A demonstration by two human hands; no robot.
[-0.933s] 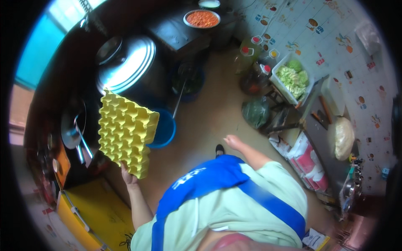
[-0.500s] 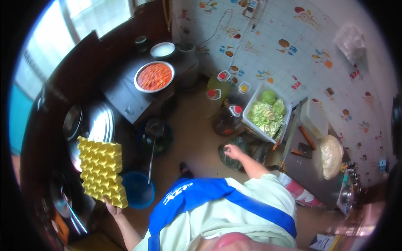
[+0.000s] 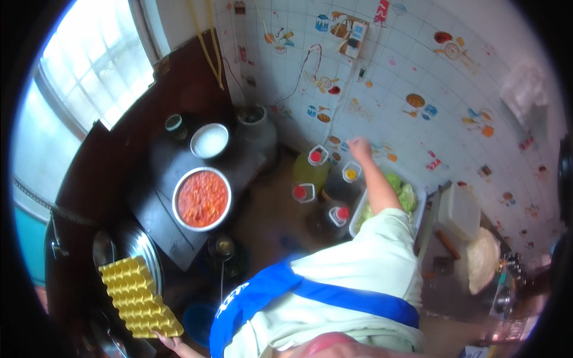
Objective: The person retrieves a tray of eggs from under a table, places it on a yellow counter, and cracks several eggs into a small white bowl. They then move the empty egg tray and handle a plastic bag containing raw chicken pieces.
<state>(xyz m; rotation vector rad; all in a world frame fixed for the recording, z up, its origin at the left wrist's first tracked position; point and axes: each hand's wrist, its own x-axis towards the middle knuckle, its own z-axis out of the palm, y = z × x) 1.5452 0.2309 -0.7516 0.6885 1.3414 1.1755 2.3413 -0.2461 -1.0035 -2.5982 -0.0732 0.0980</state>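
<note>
My left hand (image 3: 169,341) grips the lower edge of a yellow egg tray (image 3: 138,298), tilted at the lower left. The tray's cups look vacant on the side that shows. My right hand (image 3: 360,149) reaches far forward, above the bottles by the tiled wall, its fingers drawn together. Whatever they might hold is too small and blurred to make out. Below it are a bottle with a yellow cap (image 3: 351,173) and a bottle of yellow oil (image 3: 310,172) with a red cap. My right forearm partly hides a white bin of cabbage (image 3: 410,197).
A steel bowl of red chopped food (image 3: 203,198) and a bowl of white contents (image 3: 210,141) stand on the dark counter (image 3: 173,230). Round metal lids (image 3: 152,250) lie left. A ladle (image 3: 224,246) and a blue basin (image 3: 200,322) are low down. A wrapped pale bundle (image 3: 482,259) rests on the right-hand table.
My right hand has risen from low in front of me and swung forward toward the wall. The egg tray in my left hand has shifted lower in the picture, and the head view has moved forward.
</note>
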